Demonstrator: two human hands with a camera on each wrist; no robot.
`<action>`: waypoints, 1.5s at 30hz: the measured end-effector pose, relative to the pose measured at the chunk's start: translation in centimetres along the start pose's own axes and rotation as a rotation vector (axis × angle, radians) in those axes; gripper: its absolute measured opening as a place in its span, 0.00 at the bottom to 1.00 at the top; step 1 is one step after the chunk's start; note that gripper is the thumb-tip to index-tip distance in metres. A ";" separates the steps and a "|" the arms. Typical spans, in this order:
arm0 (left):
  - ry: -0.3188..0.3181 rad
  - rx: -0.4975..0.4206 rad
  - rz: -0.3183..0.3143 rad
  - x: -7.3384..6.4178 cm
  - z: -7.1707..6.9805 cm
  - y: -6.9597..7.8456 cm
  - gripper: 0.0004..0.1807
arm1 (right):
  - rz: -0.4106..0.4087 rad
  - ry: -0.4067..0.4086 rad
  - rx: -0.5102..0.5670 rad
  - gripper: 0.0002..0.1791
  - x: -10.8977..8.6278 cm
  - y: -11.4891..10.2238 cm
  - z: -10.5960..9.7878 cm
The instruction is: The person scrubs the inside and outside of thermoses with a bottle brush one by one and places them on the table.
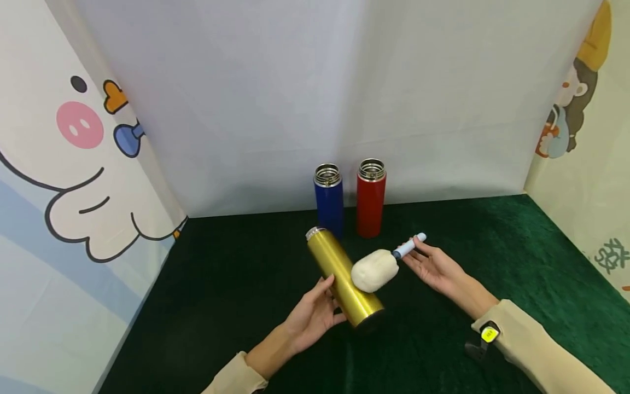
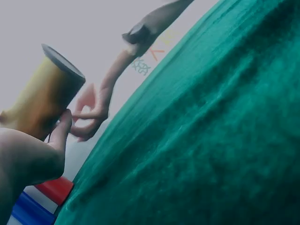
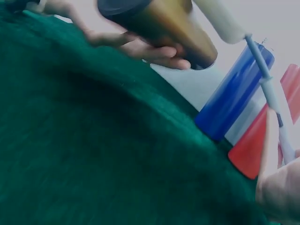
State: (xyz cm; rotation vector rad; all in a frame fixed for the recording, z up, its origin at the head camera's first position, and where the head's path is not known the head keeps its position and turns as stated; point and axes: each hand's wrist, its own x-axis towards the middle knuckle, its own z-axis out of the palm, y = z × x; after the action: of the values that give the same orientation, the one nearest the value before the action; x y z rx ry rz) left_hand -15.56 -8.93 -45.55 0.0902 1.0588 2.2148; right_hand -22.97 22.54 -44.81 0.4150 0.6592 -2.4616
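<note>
Gold bottle (image 1: 343, 282) is held up in the person's left hand (image 1: 314, 318), tilted above the dark green cloth (image 1: 236, 284). In the head view its long axis runs diagonally: the silver-rimmed mouth (image 1: 315, 233) points to the upper left, away from the person, and the dark base (image 1: 370, 322) to the lower right, nearer them. The left hand grips the bottle along its lower half, thumb on the near side and fingers reaching round beneath.

Over the bottle's right flank, in the same view, lies the fluffy white head (image 1: 375, 271) of a brush, its axis crossing the bottle's; whether the two touch cannot be told. The brush's pale blue handle (image 1: 410, 247) slants to the upper right, where the right hand (image 1: 439, 272) pinches it between thumb and fingers, palm turned upward.

Beyond them a blue bottle (image 1: 329, 205) and a red bottle (image 1: 371, 205) stand upright side by side, slightly apart, their mouths facing up. The gold bottle's mouth overlaps the blue one's lower part. A white backdrop (image 1: 246, 109) hangs behind. The right wrist wears a watch (image 1: 489, 332) with a yellow-lit face.
</note>
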 end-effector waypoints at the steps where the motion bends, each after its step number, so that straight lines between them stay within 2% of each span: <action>1: -0.005 0.010 -0.009 -0.1 0.2 -0.1 0.26 | -0.001 0.011 0.017 0.24 0.5 0.0 0.5; 7: -0.049 0.025 -0.061 -0.8 0.8 -0.5 0.23 | -0.011 0.035 0.172 0.40 2.3 -0.4 2.9; 12: -0.070 0.032 -0.048 -1.0 0.8 -0.4 0.27 | -0.040 0.046 0.273 0.42 2.5 -0.3 3.3; 16: -0.069 0.005 -0.019 -1.1 0.5 0.1 0.30 | -0.013 0.076 0.192 0.42 1.6 0.1 2.4; 19: -0.074 -0.022 0.008 -0.9 0.3 0.3 0.30 | 0.028 0.059 0.104 0.40 0.5 0.2 1.3; 22: -0.060 -0.052 0.046 -0.6 0.2 0.5 0.26 | 0.063 0.001 0.039 0.28 -0.5 0.3 0.2; 25: -0.021 -0.077 0.090 -0.4 0.3 0.5 0.22 | 0.083 -0.065 -0.018 0.13 -1.4 0.1 -0.7; 26: -0.008 -0.085 0.103 -0.4 0.3 0.4 0.21 | 0.090 -0.088 -0.040 0.11 -1.5 0.0 -0.9; 29: 0.017 -0.097 0.122 -0.4 0.4 0.4 0.21 | 0.098 -0.124 -0.080 0.13 -1.8 -0.3 -1.2; 33: 0.026 -0.077 0.099 -0.4 0.4 0.3 0.24 | 0.085 -0.085 -0.055 0.09 -1.0 -0.7 -0.6; 35: 0.025 -0.044 0.076 -0.3 0.4 0.3 0.26 | 0.068 -0.047 -0.020 0.13 -0.4 -0.9 -0.2; 39: 0.017 0.028 0.038 -0.4 0.5 0.3 0.28 | 0.025 0.015 0.043 0.27 1.0 -1.1 0.9; 43: 0.025 0.039 0.014 -0.4 0.5 0.1 0.27 | -0.018 0.046 0.157 0.41 2.1 -1.0 1.9; 45: 0.033 0.037 0.004 -0.5 0.4 -0.1 0.27 | -0.031 0.051 0.211 0.44 2.5 -0.7 2.4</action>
State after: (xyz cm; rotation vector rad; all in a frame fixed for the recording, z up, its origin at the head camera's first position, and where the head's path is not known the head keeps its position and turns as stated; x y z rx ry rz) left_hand -15.01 -8.91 -45.20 0.0722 1.1190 2.2079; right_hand -25.75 20.69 -43.60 0.5541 0.4302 -2.5677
